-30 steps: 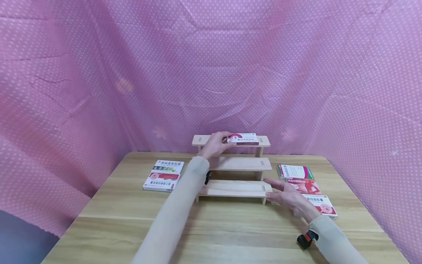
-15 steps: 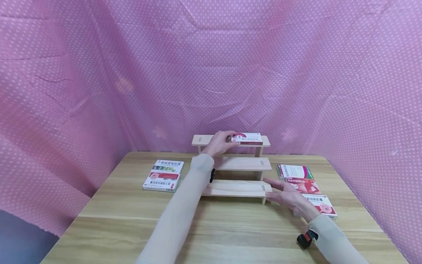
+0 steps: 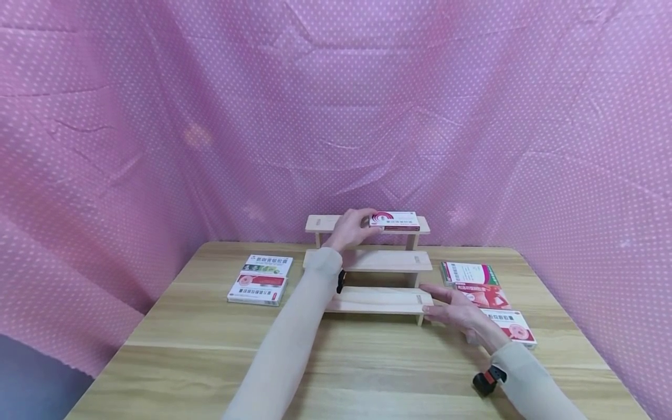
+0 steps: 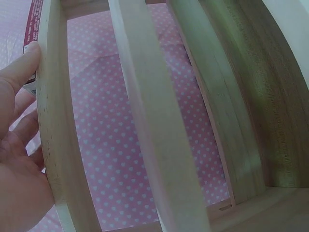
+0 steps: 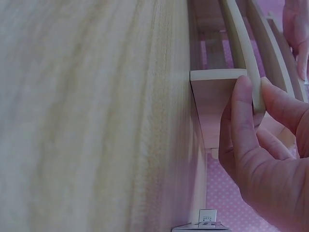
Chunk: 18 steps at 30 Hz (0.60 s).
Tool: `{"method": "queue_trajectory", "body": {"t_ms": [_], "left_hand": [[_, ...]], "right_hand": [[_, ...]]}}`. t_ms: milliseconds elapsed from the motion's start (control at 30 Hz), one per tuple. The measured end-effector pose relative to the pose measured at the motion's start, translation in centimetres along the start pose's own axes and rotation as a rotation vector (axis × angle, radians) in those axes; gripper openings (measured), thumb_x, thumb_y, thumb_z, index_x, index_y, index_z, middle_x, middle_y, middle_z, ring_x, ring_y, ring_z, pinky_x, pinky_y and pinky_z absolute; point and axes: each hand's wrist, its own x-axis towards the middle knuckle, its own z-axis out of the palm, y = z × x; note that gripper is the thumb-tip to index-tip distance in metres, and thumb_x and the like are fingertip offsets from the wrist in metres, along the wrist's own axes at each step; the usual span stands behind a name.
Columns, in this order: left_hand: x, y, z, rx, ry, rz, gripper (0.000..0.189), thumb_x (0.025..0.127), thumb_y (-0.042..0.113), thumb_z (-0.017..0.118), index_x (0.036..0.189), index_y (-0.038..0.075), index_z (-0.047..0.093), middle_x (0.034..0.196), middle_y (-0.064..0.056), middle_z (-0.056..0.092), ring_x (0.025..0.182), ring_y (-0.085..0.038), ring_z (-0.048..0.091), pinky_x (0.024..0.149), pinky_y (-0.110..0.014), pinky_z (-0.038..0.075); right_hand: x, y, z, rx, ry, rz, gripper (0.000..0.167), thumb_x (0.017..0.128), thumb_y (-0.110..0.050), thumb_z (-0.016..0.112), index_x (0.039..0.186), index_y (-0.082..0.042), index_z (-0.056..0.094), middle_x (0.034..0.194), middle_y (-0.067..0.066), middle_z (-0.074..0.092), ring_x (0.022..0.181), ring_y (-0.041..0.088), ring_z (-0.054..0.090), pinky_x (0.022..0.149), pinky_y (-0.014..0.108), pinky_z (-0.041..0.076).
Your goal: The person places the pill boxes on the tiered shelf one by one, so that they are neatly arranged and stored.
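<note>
A three-tier wooden display stand (image 3: pixel 385 261) stands at the back of the table. On the right part of its top tier lies a white medicine box (image 3: pixel 398 220) with a magenta swirl. My left hand (image 3: pixel 350 228) pinches this box by its left end, thumb in front and fingers behind. In the left wrist view, the thumb of my left hand (image 4: pixel 19 72) reaches past the top board to the box's edge. My right hand (image 3: pixel 464 315) grips the right end of the lowest tier; the right wrist view shows thumb and fingers of that hand (image 5: pixel 270 164) on both faces of the board.
Left of the stand lie two medicine boxes, a white-green one (image 3: pixel 268 265) and a red-white one (image 3: pixel 257 289). To the right are a white-green box (image 3: pixel 464 272), a red box (image 3: pixel 483 296) and a red-white box (image 3: pixel 511 325). A pink dotted curtain (image 3: pixel 336 116) hangs behind.
My left hand has slid the medicine box a little to the right along the top tier, mostly in the first half second. The right hand stays on the lowest tier.
</note>
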Motion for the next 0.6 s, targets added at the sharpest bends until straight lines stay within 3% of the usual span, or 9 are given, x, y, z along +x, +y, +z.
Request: {"method": "queue_trajectory", "body": {"t_ms": [167, 267, 367, 600], "left_hand": [[-0.11, 0.07, 0.09, 0.013, 0.008, 0.011, 0.047, 0.090, 0.041, 0.069, 0.132, 0.022, 0.061, 0.111, 0.002, 0.069, 0.083, -0.017, 0.052, 0.073, -0.027, 0.041], [-0.25, 0.07, 0.05, 0.010, 0.003, -0.001, 0.050, 0.090, 0.042, 0.069, 0.134, 0.021, 0.059, 0.126, 0.001, 0.065, 0.107, -0.018, 0.058, 0.095, -0.033, 0.046], [-0.37, 0.03, -0.02, -0.007, 0.003, -0.018, 0.055, 0.088, 0.042, 0.071, 0.137, 0.021, 0.056, 0.142, 0.001, 0.056, 0.130, -0.020, 0.050, 0.114, -0.040, 0.037], [-0.64, -0.30, -0.41, -0.119, -0.001, -0.032, 0.064, 0.086, 0.041, 0.073, 0.142, 0.018, 0.051, 0.146, -0.003, 0.051, 0.137, -0.024, 0.044, 0.118, -0.044, 0.034]], "right_hand": [[-0.15, 0.00, -0.04, -0.041, 0.001, -0.010, 0.071, 0.089, -0.010, 0.070, 0.151, -0.006, 0.035, 0.150, 0.025, 0.036, 0.109, 0.017, 0.061, 0.095, 0.034, 0.057], [-0.23, 0.07, -0.08, -0.083, 0.011, -0.008, 0.073, 0.088, -0.013, 0.072, 0.151, -0.008, 0.036, 0.148, 0.023, 0.039, 0.107, 0.017, 0.061, 0.093, 0.030, 0.056], [-0.24, 0.09, -0.12, -0.121, 0.016, -0.020, 0.075, 0.086, -0.016, 0.073, 0.151, -0.009, 0.036, 0.145, 0.022, 0.042, 0.105, 0.017, 0.061, 0.090, 0.027, 0.055], [-0.29, 0.00, 0.04, -0.088, 0.011, -0.014, 0.073, 0.088, -0.013, 0.071, 0.151, -0.008, 0.035, 0.145, 0.024, 0.042, 0.106, 0.018, 0.061, 0.094, 0.031, 0.056]]}}
